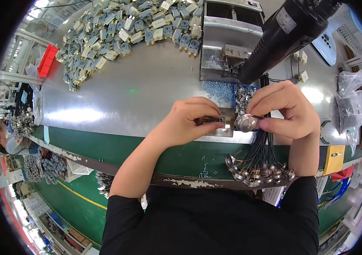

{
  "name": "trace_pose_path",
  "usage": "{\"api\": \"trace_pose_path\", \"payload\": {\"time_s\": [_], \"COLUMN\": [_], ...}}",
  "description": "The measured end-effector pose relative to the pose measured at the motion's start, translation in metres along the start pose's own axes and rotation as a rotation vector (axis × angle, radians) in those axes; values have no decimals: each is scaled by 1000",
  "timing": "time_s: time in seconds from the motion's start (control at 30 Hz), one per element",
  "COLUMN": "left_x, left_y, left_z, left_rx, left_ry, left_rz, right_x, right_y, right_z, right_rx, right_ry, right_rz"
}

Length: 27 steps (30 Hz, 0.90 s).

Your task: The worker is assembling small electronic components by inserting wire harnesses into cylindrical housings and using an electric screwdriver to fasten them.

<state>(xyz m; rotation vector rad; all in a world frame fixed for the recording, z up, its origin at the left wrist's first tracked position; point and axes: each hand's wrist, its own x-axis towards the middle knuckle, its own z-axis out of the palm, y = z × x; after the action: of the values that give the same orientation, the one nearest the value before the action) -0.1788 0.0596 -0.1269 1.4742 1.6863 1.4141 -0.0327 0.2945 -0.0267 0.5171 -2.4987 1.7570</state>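
Observation:
My left hand is closed, thumb and fingers pinching a small grey block that they mostly hide. It is low over a small metal plate near the bench's front edge. Just to the right, my right hand grips a round silver metal part between thumb and fingers. The two held parts are close together. Below the right hand, a bundle of black wires runs over the front edge, with several round metal parts at its ends.
A large heap of grey and cream blocks covers the back left. Blue-tinted screws and a tray of small metal pieces lie beyond my hands. A black cylindrical tool overhangs from the upper right. Loose screws lie on the green edge.

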Motion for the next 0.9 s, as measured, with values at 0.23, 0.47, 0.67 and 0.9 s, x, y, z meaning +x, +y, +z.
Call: {"api": "trace_pose_path", "payload": {"time_s": [0.23,0.47,0.67,0.9], "left_x": [4,5,2,6], "left_y": [5,6,1,23], "left_z": [-7,-9,-4,-11], "left_rx": [9,71,75,-24], "left_ry": [-47,-29,-17,133], "left_rz": [-45,9,17,75], "right_x": [0,3,5,13], "right_y": [5,11,17,10], "right_z": [3,8,13,31], "right_rx": [-51,-34,-45,137], "right_ry": [19,61,58,202], "right_rz": [62,29,15,297]}}
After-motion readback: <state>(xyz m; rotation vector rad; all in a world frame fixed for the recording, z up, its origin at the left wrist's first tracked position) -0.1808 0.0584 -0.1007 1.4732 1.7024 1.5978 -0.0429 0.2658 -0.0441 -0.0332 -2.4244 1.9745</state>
